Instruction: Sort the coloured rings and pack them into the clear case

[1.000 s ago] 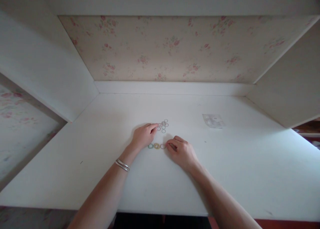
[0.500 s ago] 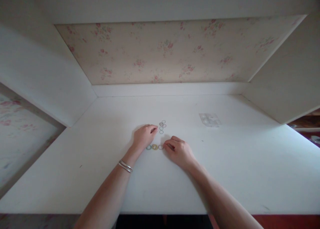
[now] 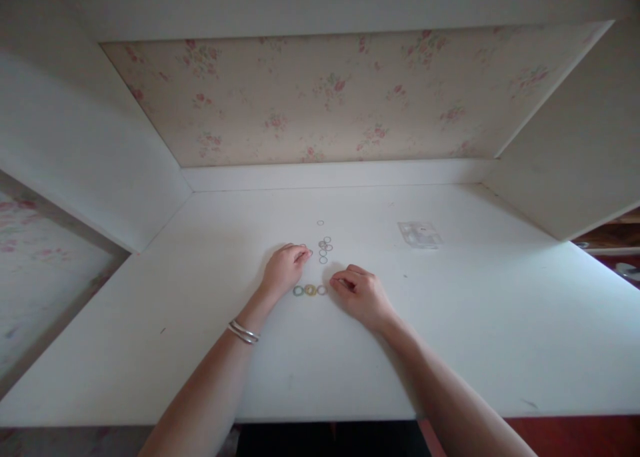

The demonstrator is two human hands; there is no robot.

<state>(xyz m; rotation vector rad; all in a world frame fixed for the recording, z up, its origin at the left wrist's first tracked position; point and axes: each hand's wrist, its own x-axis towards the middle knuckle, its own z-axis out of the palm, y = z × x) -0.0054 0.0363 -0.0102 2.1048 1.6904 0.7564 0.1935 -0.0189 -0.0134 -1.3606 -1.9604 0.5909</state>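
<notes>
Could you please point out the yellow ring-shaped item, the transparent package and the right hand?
Yellow ring-shaped item [image 3: 307, 290], head view: left side of its band.
Transparent package [image 3: 421, 235], head view: its middle.
Right hand [image 3: 363, 298], head view: its back.

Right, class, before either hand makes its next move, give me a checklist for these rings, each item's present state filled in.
1. Green ring, yellow ring and pale ring lined up in the near row: ok.
2. Clustered rings lying separately: not ok, some overlap.
3. Far ring apart from the cluster: ok.
4. Left hand with a ring in its grip: cannot tell, too small.
5. Right hand with a ring in its grip: cannot tell.
6. Clear packet away from both hands: ok.
</notes>
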